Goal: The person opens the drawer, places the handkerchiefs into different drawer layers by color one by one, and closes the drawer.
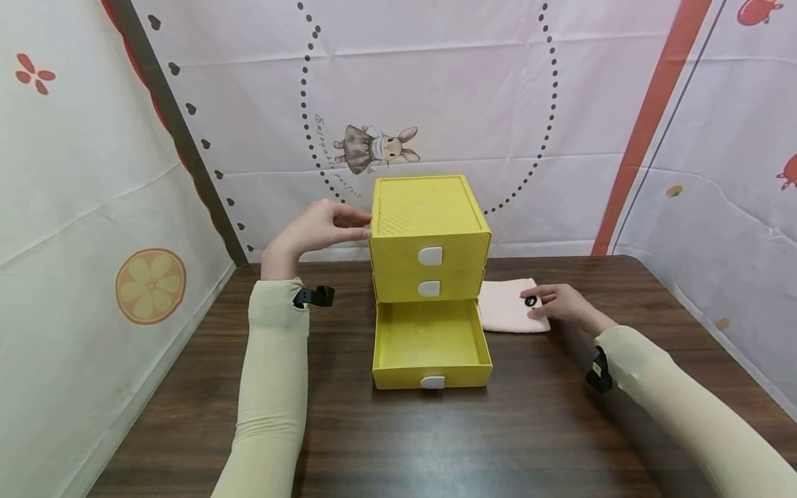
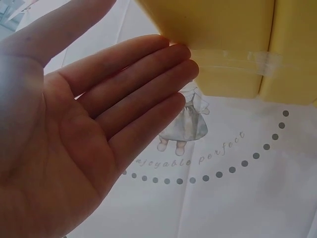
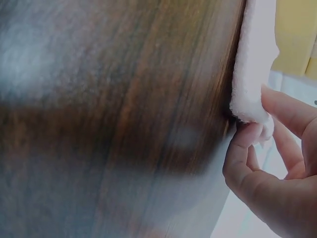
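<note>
A yellow drawer box (image 1: 429, 207) with white tabs stands mid-table, its bottom drawer (image 1: 429, 377) pulled out with nothing inside. My left hand (image 1: 324, 225) has its straight fingertips at the box's upper left side; in the left wrist view the palm (image 2: 69, 144) faces the camera, fingers extended beside the yellow wall (image 2: 223, 74). To the right of the box lies a folded pale pink towel (image 1: 504, 304) with a dark round mark. My right hand (image 1: 563, 304) pinches its right edge; the right wrist view has thumb and fingers around the towel's (image 3: 255, 69) corner.
The dark wooden table (image 1: 429, 443) carries the box and towel. A printed cloth backdrop (image 1: 467, 90) hangs close behind the box, and more cloth (image 1: 75, 207) encloses the table's left and right sides. The two upper drawers (image 1: 398, 285) are closed.
</note>
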